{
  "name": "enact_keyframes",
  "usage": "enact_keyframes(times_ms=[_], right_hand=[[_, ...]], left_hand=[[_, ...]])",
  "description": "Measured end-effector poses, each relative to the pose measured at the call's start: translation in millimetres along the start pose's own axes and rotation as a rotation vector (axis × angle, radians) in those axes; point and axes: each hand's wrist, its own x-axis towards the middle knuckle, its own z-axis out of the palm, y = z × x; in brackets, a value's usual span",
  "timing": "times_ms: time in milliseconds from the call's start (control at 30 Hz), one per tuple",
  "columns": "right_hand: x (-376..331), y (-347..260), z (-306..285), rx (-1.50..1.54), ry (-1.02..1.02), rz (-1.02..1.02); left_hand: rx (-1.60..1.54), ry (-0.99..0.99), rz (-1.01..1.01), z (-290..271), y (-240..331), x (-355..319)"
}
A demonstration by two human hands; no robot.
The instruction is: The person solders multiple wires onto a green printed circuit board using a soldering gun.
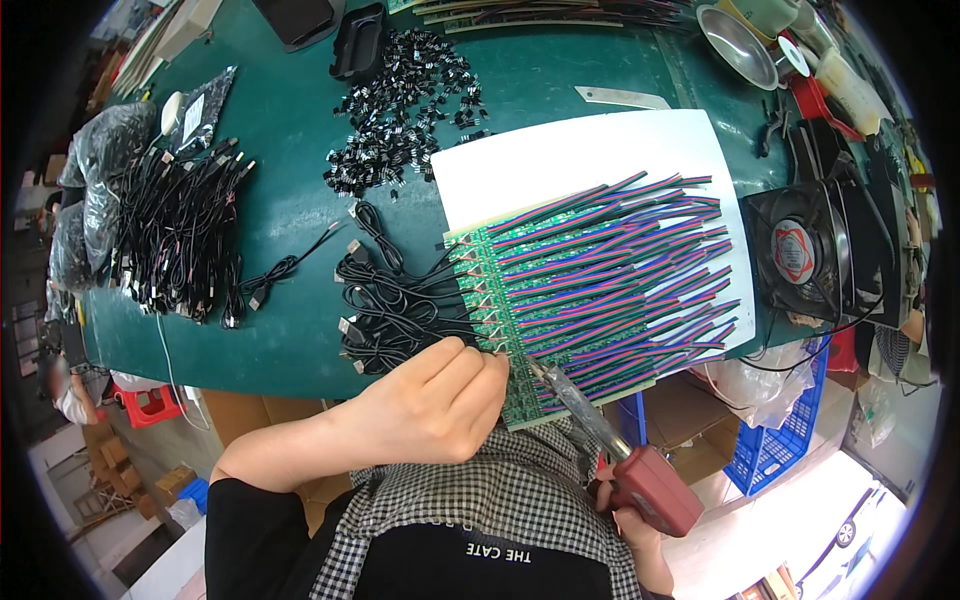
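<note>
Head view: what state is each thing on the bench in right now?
Circuit board panel: flat on white sheet, coloured wires attached.
Soldering iron: in right hand, tip at the board's near-left edge.
Left hand: grip closed at the board edge; what it pinches is hidden.
Black cables: joined to board's left edge.
Fan: spinning cannot be told.

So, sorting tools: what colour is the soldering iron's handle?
Dark red soldering iron handle, clearest in the head view.

The left hand (440,400) covered the circuit board's (520,400) near corner. The right hand (628,520) sat mostly behind the soldering iron's (650,485) red handle; its grip was unclear.
</note>
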Motion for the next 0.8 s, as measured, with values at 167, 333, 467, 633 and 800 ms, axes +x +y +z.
enact_keyframes(times_ms=[167, 333, 467, 633, 800], right_hand=[[19.6, -30.1, 11.7, 0.184, 0.037, 0.163], [16.2, -26.9, 10.4, 0.186, 0.037, 0.141], [15.4, -26.4, 8.8, 0.211, 0.04, 0.134], [12.7, -19.7, 5.2, 0.19, -0.001, 0.115], [-1.5, 0.4, -7.6, 0.101, -0.042, 0.039]], left_hand=[[-0.183, 0.073, -0.132, 5.1, 7.0, -6.1], [-0.436, 0.084, -0.345, 11.3, 6.3, -7.2], [-0.474, 0.075, -0.467, 15.1, 8.3, -2.1], [-0.459, 0.052, -0.515, 18.7, 11.7, 0.1], [-0.459, 0.014, -0.566, 15.4, 14.5, 3.2]])
